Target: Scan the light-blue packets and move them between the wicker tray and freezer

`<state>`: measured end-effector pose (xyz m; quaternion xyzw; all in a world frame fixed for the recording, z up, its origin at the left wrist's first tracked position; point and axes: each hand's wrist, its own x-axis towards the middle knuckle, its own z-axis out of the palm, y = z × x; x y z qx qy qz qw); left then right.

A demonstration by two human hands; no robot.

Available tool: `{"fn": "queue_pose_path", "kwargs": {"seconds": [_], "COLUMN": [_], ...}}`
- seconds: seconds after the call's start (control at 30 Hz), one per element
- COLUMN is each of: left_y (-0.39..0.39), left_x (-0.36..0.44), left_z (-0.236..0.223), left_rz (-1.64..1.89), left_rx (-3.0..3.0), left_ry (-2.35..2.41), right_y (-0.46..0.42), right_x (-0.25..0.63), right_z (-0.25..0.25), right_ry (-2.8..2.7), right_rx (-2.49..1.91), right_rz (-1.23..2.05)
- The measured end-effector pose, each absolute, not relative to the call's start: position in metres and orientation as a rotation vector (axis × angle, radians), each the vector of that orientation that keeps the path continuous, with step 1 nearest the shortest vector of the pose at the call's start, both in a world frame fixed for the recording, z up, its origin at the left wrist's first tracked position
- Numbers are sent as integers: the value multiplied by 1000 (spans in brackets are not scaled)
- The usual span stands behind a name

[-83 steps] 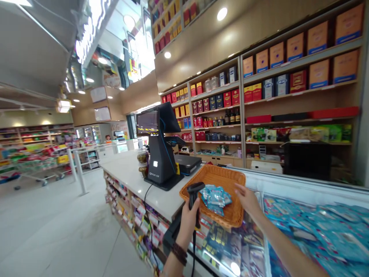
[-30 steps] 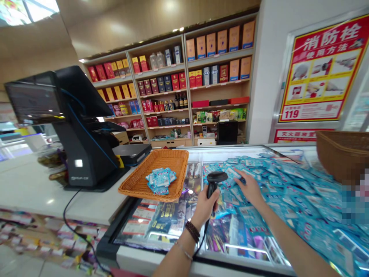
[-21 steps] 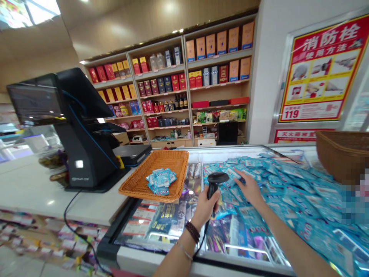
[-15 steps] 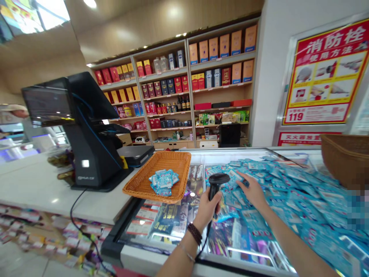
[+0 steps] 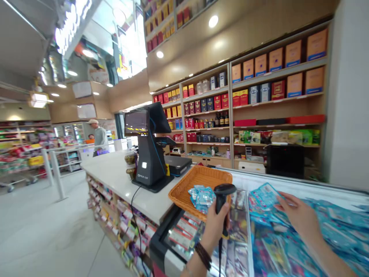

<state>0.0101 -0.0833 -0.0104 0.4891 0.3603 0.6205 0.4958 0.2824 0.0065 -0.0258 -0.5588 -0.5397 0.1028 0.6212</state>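
Overall light: bright and fairly even across the shop.
Sources: round ceiling downlights [image 5: 213, 21], a glowing sign [image 5: 72, 27], and tall glazing [image 5: 127, 34] at upper left.
Overexposure: the glazing and the sign's lettering burn out to white.
Shadows: soft and faint, darkest on the white counter [image 5: 115, 173] around the base of the black POS terminal [image 5: 150, 169].
Glare: pale reflections on the freezer's glass lid [image 5: 239, 227] and a sheen on the floor [image 5: 49, 223].
Distortion: strong wide-angle bending; the wooden shelving [image 5: 276, 96] slants and bows toward the frame's edges.
Blur: the right hand [image 5: 300, 219] and blue packets [image 5: 331, 246] look soft at lower right; distant left shelves [image 5: 20, 142] lose detail.
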Motion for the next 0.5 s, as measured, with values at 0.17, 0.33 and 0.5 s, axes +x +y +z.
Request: {"fn": "queue_pose_path", "kwargs": {"seconds": [0.17, 0.33, 0.5], "left_y": [-89, -92, -98], "left_x": [-55, -104, -129], "left_z": [-6, -15, -23], "left_rz": [1665, 1774, 1865], "left_rx": [1148, 1073, 991], "left_ry": [1014, 1177, 1266], "right_y": [32, 55, 64], "right_x": [201, 118, 66], "right_z": [-4, -15, -34], "right_ry": [-1197, -1298, -1379], "right_rx": [-1086, -783, -749], "right_rz": [651, 914, 939]}}
